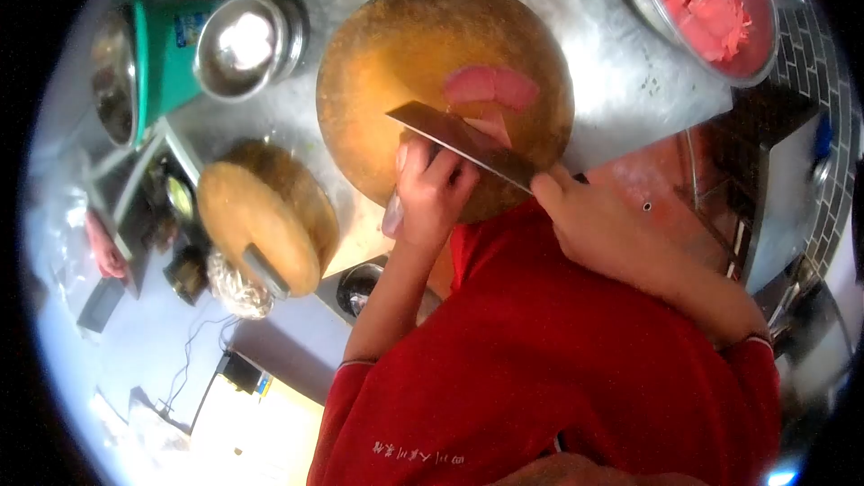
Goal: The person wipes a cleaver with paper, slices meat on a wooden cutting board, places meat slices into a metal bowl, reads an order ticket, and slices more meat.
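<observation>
A wide cleaver [463,139] lies across the round wooden chopping board [378,45], its blade pointing up and left. My right hand [562,198] is closed around its handle end. Close against the blade's near side is my left hand [432,182], fingers curled on a piece of meat that is mostly hidden; a pale end [393,214] shows beside the wrist. Beyond the blade, thin pink slices of meat [490,85] lie flat on the board, and a paler slice [491,129] touches the blade.
A metal bowl of pink meat [706,4] stands at the upper right. Metal bowls [236,47] and a green container [171,67] are at the upper left. Another round wooden board [256,225] sits lower left. Brick-patterned tiling [814,126] runs along the right.
</observation>
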A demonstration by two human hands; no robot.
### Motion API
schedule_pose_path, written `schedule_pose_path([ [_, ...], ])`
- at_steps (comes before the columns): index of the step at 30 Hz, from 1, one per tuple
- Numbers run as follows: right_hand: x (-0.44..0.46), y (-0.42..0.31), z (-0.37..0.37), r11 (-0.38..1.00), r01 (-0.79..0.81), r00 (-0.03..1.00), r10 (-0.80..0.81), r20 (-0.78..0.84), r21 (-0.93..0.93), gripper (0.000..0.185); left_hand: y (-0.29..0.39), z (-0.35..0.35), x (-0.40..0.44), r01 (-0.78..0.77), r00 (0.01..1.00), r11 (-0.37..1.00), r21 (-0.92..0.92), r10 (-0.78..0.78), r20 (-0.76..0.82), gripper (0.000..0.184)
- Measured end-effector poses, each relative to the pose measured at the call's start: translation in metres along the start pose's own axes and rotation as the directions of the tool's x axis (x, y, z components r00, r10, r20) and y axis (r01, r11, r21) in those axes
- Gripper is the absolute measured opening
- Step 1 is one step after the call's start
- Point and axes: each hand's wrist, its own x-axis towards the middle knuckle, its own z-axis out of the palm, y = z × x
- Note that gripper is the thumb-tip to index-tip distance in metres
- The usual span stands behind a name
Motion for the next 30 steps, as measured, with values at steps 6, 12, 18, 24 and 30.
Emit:
schedule_pose_path([
  [6, -0.041, -0.011, -0.03, 0.985, -0.168, 0.964, 0.157, 0.216, 0.034, 0.021, -0.003, -0.006, -0.001, -0.005, 0.999, 1.0, 0.002, 0.005, 0.053, 0.038],
  [12, 0.041, -0.003, -0.011, 1.0, 0.017, 0.996, -0.019, 0.09, 0.018, 0.027, -0.003, -0.005, 0.0, 0.006, 0.998, 1.0, 0.018, -0.007, 0.063, 0.032],
  [18, 0.036, 0.021, 0.009, 0.988, 0.144, 0.955, -0.152, -0.253, -0.053, 0.032, 0.004, 0.0, 0.005, 0.001, 0.998, 1.0, 0.004, -0.001, -0.066, 0.029],
  [24, -0.02, -0.018, -0.013, 0.988, 0.053, 0.995, -0.064, -0.072, -0.144, 0.027, -0.002, 0.002, 0.0, -0.029, 0.996, 0.998, -0.052, 0.025, -0.083, 0.033],
  [30, -0.035, -0.015, -0.012, 0.998, -0.055, 0.998, 0.056, 0.038, -0.029, 0.032, -0.002, 0.0, 0.0, -0.013, 0.998, 0.999, -0.046, 0.01, -0.06, 0.035],
])
